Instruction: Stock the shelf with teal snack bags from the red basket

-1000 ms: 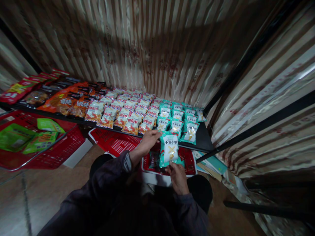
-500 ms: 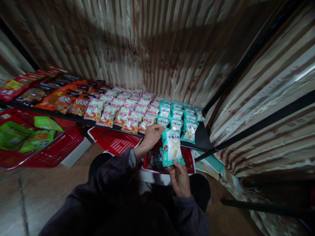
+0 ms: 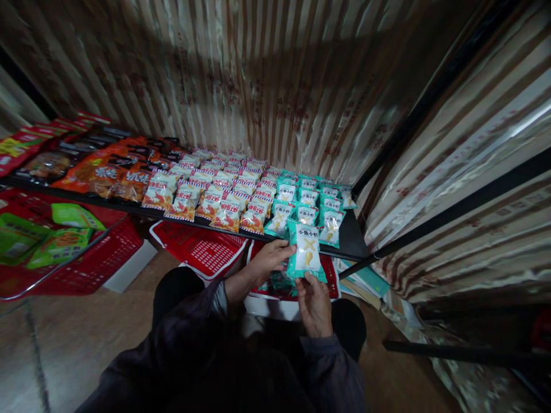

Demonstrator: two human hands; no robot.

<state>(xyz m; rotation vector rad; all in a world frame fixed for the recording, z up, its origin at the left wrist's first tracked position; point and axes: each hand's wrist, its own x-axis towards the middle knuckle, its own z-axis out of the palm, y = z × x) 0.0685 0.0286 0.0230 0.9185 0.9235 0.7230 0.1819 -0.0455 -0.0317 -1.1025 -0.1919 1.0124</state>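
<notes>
A teal and white snack bag (image 3: 307, 250) is held upright at the front edge of the black shelf (image 3: 348, 238), in front of rows of matching bags (image 3: 307, 214). My right hand (image 3: 315, 304) pinches its bottom edge. My left hand (image 3: 269, 261) has its fingers closed at the bag's left side, touching it. Left of the teal bags stand rows of white and orange snack bags (image 3: 227, 212). Below the held bag is a red basket (image 3: 334, 281) with more teal bags inside, partly hidden by my hands.
Orange bags (image 3: 107, 172) and red bags (image 3: 26, 143) lie on the shelf's left part. A red basket (image 3: 107, 258) with green packets (image 3: 62, 246) stands below left. Another red basket (image 3: 198, 246) is under the shelf. A black bar (image 3: 456, 206) slants at right.
The held teal bag has moved up and slightly right, toward the shelf. My left hand has dropped from the bag's top corner to its left side.
</notes>
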